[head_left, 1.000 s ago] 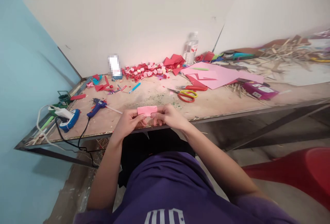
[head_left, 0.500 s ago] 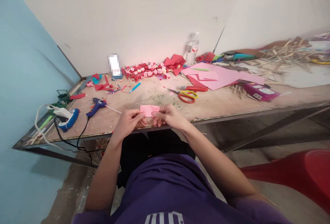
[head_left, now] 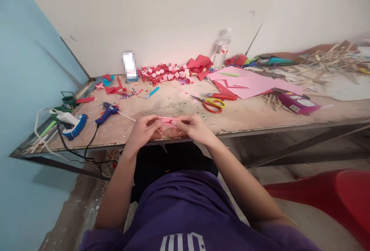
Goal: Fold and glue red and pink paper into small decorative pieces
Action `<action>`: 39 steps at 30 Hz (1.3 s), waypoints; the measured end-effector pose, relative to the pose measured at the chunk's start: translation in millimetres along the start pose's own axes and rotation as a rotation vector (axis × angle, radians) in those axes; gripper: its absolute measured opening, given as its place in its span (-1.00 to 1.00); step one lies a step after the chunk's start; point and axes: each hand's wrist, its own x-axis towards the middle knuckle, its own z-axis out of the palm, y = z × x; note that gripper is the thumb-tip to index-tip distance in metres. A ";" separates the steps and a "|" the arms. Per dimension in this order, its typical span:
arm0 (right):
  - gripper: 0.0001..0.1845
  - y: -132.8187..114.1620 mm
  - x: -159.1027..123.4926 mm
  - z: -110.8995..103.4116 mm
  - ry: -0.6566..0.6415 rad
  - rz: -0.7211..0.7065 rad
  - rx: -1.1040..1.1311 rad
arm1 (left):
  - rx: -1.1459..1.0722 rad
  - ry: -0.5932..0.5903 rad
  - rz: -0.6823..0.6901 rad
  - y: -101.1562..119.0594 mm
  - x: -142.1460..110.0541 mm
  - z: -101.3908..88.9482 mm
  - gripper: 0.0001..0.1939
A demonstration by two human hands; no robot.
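Note:
A small folded piece of pink paper is held between both hands above the table's front edge. My left hand pinches its left end between thumb and fingers. On the right end, my right hand grips in the same way, its thumb lying across the paper. The paper looks narrow, with a fold along its length; its lower part is partly hidden by the fingers. Scissors with yellow and red handles lie beyond my right hand, beside a red-handled cutter. A blue glue gun rests left of my left hand.
Many small red and pink folded paper pieces are heaped at the back, beside a phone. A plastic bottle, pink sheets, a purple box and wooden sticks lie rightward. A power strip with cables sits left.
The pink paper, earlier a flat rectangle facing me, now shows as a narrower folded strip. My fingers have closed further over it, and the view has shifted slightly.

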 end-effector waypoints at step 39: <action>-0.51 -9.9 -0.4 -0.4 0.015 0.142 0.316 | 0.059 0.014 0.125 -8.7 -0.9 -4.7 -0.67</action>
